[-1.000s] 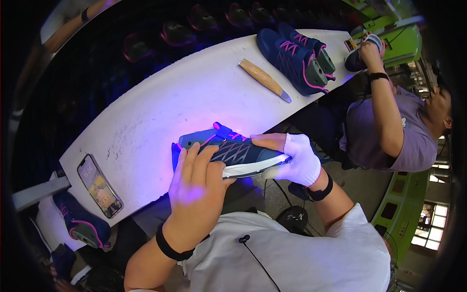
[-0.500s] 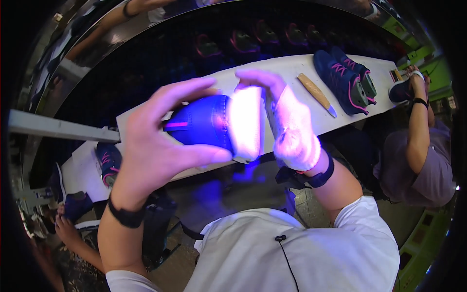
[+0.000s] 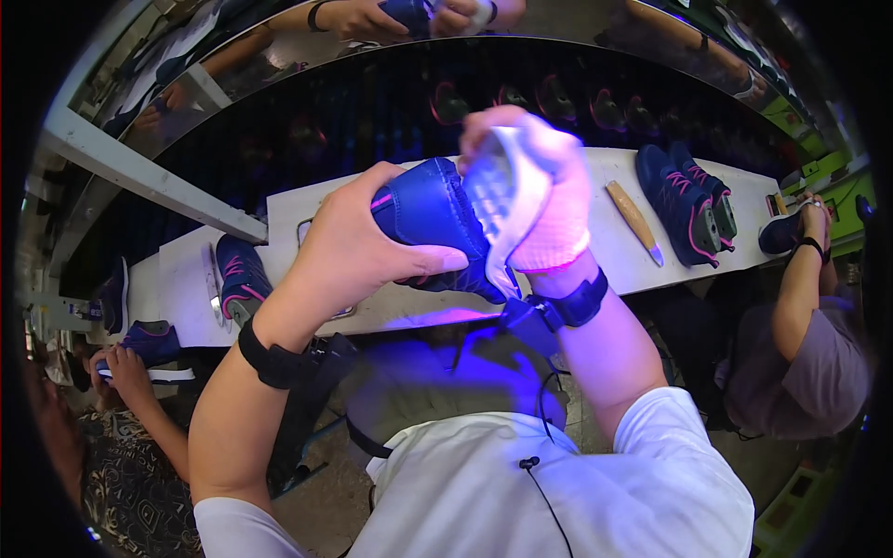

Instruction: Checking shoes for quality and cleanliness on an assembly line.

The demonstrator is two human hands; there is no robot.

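Above the bench (image 3: pixel 605 265), beyond its near edge, the left hand (image 3: pixel 349 232) clasps a shoe (image 3: pixel 419 200) and the right hand (image 3: pixel 558 209) its sole (image 3: pixel 493 195), bent farther away than before.

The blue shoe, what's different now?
It turned, and the right hand pulled the white sole rightward, away from the blue upper, baring a bumpy inside. The left hand still holds the upper; the knife still lies by the pair of shoes.
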